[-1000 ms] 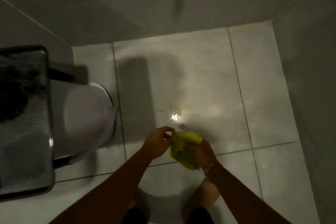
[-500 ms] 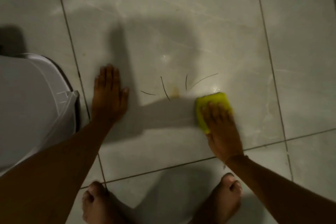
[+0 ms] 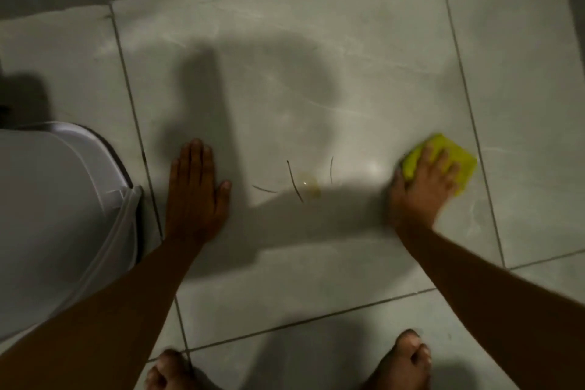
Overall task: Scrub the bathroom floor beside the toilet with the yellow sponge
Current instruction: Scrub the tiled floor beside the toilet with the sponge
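Yellow sponge [image 3: 443,161] lies pressed under the right hand [image 3: 421,187] on the floor [image 3: 316,73]; left hand [image 3: 194,190] flat, grasping nothing.

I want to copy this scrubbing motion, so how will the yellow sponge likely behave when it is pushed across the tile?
The yellow sponge is probably soft and light: the right hand covers it flat with spread fingers. It should slide easily, since the tile looks glossy. Being a flat block, it is unlikely to roll.

Dim, soft focus; glare on floor [image 3: 373,166]; arm shadows
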`<state>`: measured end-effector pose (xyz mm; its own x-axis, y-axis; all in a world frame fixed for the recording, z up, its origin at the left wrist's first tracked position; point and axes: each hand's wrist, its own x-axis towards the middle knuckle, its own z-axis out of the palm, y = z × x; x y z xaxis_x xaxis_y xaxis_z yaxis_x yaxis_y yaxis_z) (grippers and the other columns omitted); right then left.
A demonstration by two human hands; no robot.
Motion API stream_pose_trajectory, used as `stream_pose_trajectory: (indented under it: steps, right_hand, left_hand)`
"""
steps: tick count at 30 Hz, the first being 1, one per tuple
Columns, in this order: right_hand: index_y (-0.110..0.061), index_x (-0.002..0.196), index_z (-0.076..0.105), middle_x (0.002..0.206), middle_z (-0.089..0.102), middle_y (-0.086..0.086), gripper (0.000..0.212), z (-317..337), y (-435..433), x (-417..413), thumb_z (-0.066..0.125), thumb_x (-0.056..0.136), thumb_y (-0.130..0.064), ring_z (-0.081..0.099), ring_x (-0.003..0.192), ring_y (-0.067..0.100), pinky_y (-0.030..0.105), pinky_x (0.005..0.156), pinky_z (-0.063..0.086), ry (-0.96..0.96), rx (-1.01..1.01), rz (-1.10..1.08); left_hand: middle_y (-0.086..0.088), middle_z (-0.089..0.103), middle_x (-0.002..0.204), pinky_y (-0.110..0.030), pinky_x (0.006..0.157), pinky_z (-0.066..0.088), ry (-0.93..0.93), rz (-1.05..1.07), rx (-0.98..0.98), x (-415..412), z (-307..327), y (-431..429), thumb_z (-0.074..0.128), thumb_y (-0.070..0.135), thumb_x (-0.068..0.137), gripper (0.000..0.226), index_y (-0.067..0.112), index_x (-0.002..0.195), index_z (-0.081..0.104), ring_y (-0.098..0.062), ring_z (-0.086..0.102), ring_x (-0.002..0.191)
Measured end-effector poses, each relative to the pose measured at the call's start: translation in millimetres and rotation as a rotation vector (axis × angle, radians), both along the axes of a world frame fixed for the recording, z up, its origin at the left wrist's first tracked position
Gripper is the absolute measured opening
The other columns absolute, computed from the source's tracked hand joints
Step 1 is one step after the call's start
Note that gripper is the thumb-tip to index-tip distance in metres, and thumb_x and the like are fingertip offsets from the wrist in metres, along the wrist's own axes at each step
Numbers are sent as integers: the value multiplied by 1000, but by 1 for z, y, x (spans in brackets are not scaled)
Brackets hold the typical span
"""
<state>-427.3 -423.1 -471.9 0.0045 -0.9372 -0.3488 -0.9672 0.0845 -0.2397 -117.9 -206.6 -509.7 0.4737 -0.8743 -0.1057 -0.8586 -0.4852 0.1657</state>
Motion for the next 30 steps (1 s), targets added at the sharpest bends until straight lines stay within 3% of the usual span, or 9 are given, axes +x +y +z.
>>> stream_pose_trajectory:
  steps: [4, 7, 10, 13, 16, 22, 26, 28, 30]
  right_hand:
    - [-21, 154, 22, 163, 18, 12, 77, -6, 37, -6, 46, 81, -18, 9, 149, 44, 64, 117, 15, -28, -67, 861]
    - [-22, 154, 20, 163, 17, 12, 76, 8, 42, -51, 52, 86, -17, 9, 149, 42, 65, 117, 17, 23, 7, 577]
    - [-19, 154, 20, 164, 12, 16, 70, -3, -10, 31, 38, 90, -41, 4, 149, 44, 62, 119, 5, 0, -40, 55]
    - [-21, 154, 22, 163, 16, 15, 67, -20, 2, 65, 39, 91, -38, 7, 149, 45, 60, 118, 4, -40, -144, 593]
    - [-26, 155, 15, 164, 16, 10, 77, -4, 56, -16, 44, 84, -29, 7, 150, 40, 62, 118, 16, 6, -76, 1111]
    - [-20, 154, 23, 163, 15, 16, 69, -5, -6, 46, 37, 90, -42, 6, 149, 46, 63, 118, 7, -19, -27, 184]
    - [-25, 153, 27, 163, 19, 10, 75, -8, 41, 44, 52, 82, -26, 7, 150, 41, 60, 119, 10, -81, -98, 1006]
    - [-27, 153, 26, 163, 18, 7, 78, 5, 49, 5, 52, 79, -23, 8, 151, 38, 60, 119, 15, -36, -24, 978]
    - [-24, 153, 27, 163, 20, 11, 71, 5, 33, 17, 45, 84, -30, 11, 149, 41, 63, 117, 17, 12, -40, 649]
  left_hand:
    - [-19, 16, 167, -47, 129, 10, -14, 1, -7, 0, -2, 1, 31, 43, 100, 70, 5, 158, 17, -33, 8, 157]
    - [-20, 17, 166, -49, 128, 12, 5, 21, -2, 0, 2, 0, 31, 42, 100, 70, 4, 157, 19, -34, 11, 156]
    - [-19, 18, 166, -50, 127, 13, -3, 16, -17, 0, -2, 1, 30, 43, 100, 70, 5, 158, 18, -33, 11, 156]
    - [-17, 16, 167, -47, 128, 11, -7, 10, -27, 2, -6, 2, 30, 43, 100, 69, 8, 159, 15, -31, 8, 157]
    - [-17, 16, 167, -47, 128, 10, 4, 23, -12, 2, -2, 2, 31, 42, 100, 70, 7, 158, 16, -31, 9, 157]
    - [-17, 14, 168, -47, 128, 10, -6, 32, -5, 0, -4, 4, 29, 44, 99, 71, 8, 159, 13, -30, 7, 157]
    - [-18, 14, 167, -48, 128, 10, 0, 23, 18, 0, -2, 0, 28, 44, 99, 71, 6, 158, 15, -33, 9, 157]
    - [-19, 15, 167, -49, 128, 11, 1, 30, 34, 0, 1, 1, 31, 42, 99, 71, 5, 158, 17, -34, 10, 157]
    - [-18, 15, 167, -48, 128, 10, -6, 36, 29, -1, 0, 1, 31, 42, 99, 71, 5, 158, 17, -33, 10, 157]
